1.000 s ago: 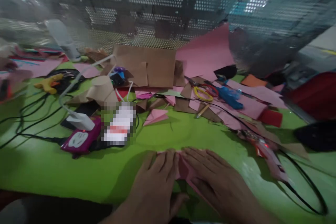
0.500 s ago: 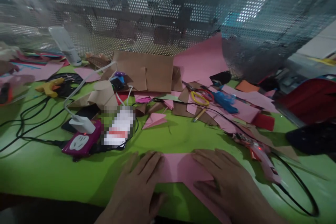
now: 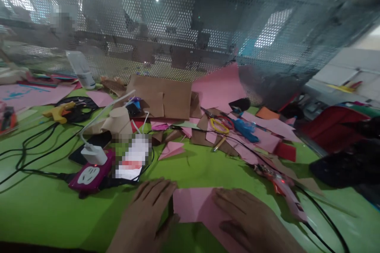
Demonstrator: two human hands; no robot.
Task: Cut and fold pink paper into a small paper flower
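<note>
One perforated screen (image 3: 184, 19) stands behind the far edge of one green surface (image 3: 53, 213). By the middle of that edge are one brown cardboard piece (image 3: 160, 95) and, right of it, one upright pink sheet (image 3: 221, 87). My two hands lie at the near edge, both flat with fingers laid together, pinching nothing that I can see. My right hand (image 3: 252, 213) presses the right part of one pink paper (image 3: 190, 207), which lies at the middle of the near edge; my left hand (image 3: 148, 207) is just beside its left end, and I cannot tell whether a fingertip touches it.

Toward the right edge lies one pink corded tool (image 3: 292, 201), its light red. Left of my paper I count one phone (image 3: 132, 162), one purple power strip (image 3: 90, 178) and one white plug (image 3: 94, 154) in it; near the far left corner, one white bottle (image 3: 80, 69). Beyond my paper are one folded pink piece (image 3: 172, 150) and one pencil (image 3: 219, 143).

A second ago my hands were close together over the paper; now my left has moved off leftward, baring more of it.

The phone's face is blurred into blocks and the bottle's markings are too unclear to read.
</note>
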